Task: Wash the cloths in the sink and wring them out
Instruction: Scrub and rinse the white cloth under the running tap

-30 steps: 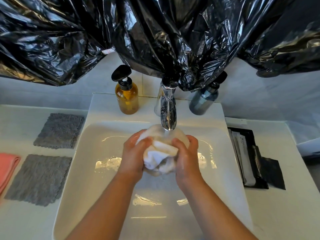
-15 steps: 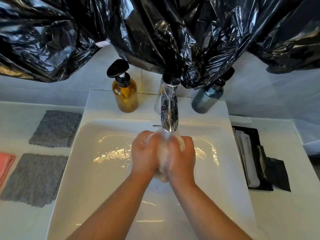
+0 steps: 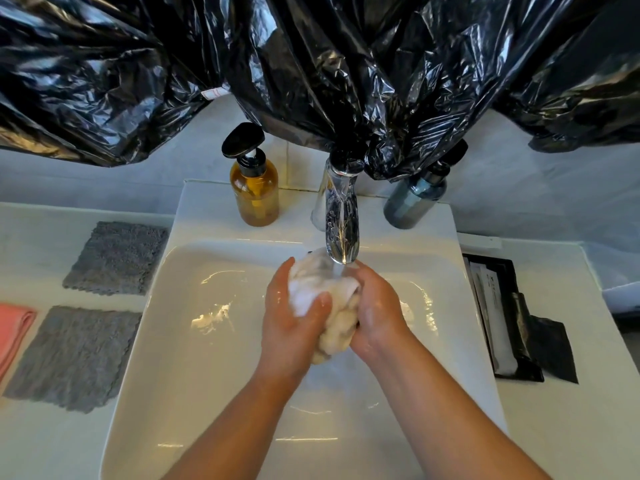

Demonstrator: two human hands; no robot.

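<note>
White cloth (image 3: 320,292) was over the sink (image 3: 194,375), directly under the faucet (image 3: 341,233), with water running onto its top. Left hand (image 3: 291,323) gripped it from the left, thumb curled across the front. Right hand (image 3: 379,313) clamped the right side, fingers wrapped behind and out of sight.

Change over the last second: half a second before, both hands had been pressed tight together and the cloth was nearly hidden between them. Now the hands sat slightly further apart and the cloth bulged out again, a longer wad with its lower end hanging below the palms. Reads as one squeeze-and-release cycle of scrubbing under the stream, so washing, not yet wringing.

Two grey cloths (image 3: 114,258) (image 3: 74,355) and a pink cloth (image 3: 14,330) lay flat on the table (image 3: 41,438) left of the sink, looking dry and untouched. Judged: first cloth mid-wash, most of the task left.
</note>
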